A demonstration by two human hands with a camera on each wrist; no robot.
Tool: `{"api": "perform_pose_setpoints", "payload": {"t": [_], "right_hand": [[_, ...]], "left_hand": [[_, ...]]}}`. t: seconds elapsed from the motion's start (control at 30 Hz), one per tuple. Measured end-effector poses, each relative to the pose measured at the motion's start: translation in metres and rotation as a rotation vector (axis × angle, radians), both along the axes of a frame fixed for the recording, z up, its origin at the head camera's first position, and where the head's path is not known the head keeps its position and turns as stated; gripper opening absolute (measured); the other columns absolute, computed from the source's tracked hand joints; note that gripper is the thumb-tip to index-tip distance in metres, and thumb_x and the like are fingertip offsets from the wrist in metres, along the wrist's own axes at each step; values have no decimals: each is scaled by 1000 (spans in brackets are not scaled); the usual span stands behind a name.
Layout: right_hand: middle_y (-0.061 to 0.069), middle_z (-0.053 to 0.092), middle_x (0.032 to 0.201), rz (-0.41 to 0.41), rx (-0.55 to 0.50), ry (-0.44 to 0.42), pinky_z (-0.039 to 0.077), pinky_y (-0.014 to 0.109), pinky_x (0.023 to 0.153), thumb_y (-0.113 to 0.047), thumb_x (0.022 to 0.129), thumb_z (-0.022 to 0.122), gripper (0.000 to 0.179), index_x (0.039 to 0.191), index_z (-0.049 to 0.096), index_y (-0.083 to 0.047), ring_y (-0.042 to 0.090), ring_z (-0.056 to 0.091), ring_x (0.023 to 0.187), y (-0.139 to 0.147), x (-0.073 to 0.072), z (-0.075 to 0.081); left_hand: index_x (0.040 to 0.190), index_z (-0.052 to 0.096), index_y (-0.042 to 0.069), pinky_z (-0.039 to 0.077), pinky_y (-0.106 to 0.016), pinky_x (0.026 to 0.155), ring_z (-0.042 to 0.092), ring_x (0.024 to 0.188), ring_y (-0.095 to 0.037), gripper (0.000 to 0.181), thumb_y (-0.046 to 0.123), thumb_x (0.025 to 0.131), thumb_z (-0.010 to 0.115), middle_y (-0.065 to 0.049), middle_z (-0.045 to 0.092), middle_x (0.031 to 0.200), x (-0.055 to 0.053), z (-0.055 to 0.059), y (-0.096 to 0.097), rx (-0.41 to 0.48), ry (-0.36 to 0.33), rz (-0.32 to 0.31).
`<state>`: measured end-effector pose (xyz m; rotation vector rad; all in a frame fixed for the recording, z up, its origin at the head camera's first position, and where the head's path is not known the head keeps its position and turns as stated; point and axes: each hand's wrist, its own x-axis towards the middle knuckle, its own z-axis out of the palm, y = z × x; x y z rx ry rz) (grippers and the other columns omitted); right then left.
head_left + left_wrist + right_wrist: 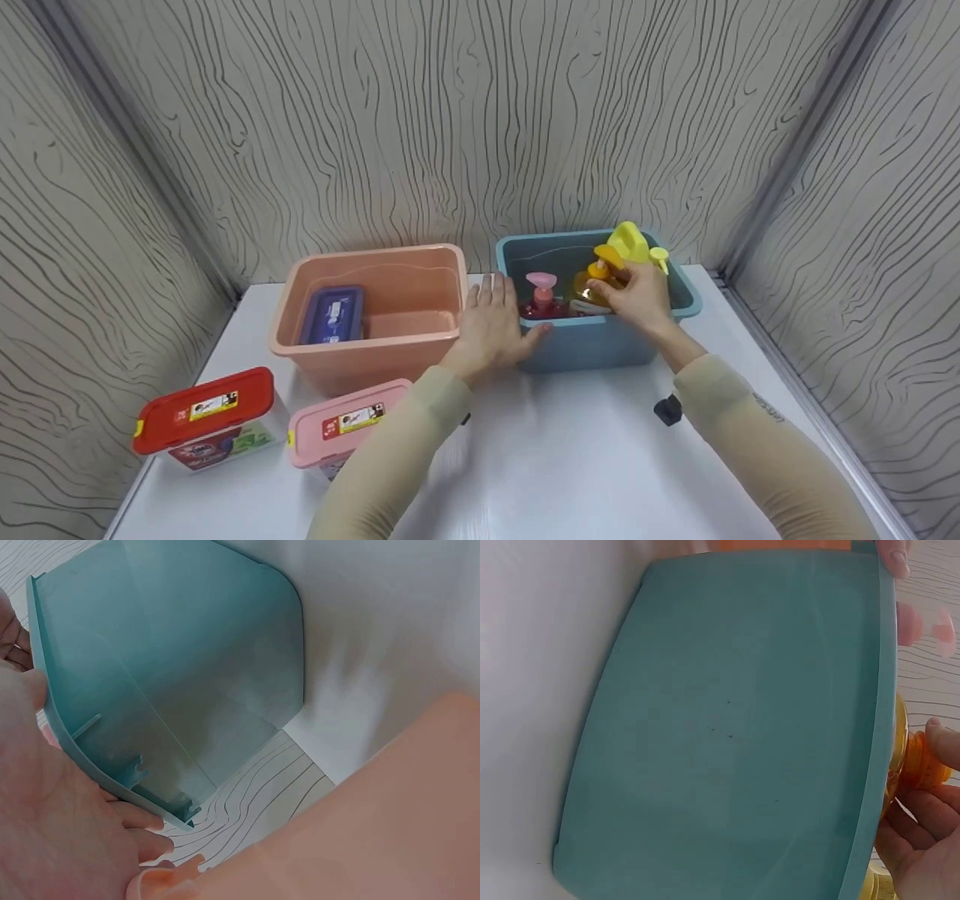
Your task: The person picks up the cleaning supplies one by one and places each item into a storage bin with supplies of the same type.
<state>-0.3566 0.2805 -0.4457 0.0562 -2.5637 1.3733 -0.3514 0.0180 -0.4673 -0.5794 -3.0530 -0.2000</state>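
Note:
A blue-grey bin (585,345) stands at the right of the table. My right hand (641,300) reaches over its front rim and grips an amber pump bottle (581,289) at its orange neck, thumb and fingers on either side. In the right wrist view the orange collar (924,761) shows between thumb and fingers. My left hand (487,322) rests on the bin's left rim with fingers straight and thumb along the front. Left of the amber bottle, a red bottle with a pink pump (541,289) stands inside. Behind my right hand are a yellow jug (628,241) and a pale yellow pump top (658,257).
A peach bin (375,360) holding a blue box (334,315) stands to the left, close beside the blue-grey bin. In front of it are a red-lidded tub (210,409) and a pink-lidded tub (349,424). Patterned panels (420,135) enclose the table's back and sides.

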Motion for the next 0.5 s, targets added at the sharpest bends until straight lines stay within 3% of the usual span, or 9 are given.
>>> {"api": "perform_pose_setpoints", "payload": {"t": [0.33, 0.5], "right_hand": [[24, 68, 158, 23, 60, -3, 58, 55, 117, -21, 107, 80, 62, 161, 58, 1, 46, 67, 146, 11, 13, 1], [25, 69, 155, 35, 95, -15, 60, 55, 114, -18, 107, 79, 58, 158, 60, 3, 47, 69, 144, 14, 20, 5]], "left_hand": [[179, 19, 1, 18, -54, 146, 21, 178, -38, 112, 85, 106, 32, -20, 20, 189, 0, -1, 2, -14, -3, 1], [179, 18, 2, 16, -54, 146, 19, 178, -38, 112, 85, 106, 33, -19, 18, 189, -1, -1, 2, -14, -12, 7]]}}
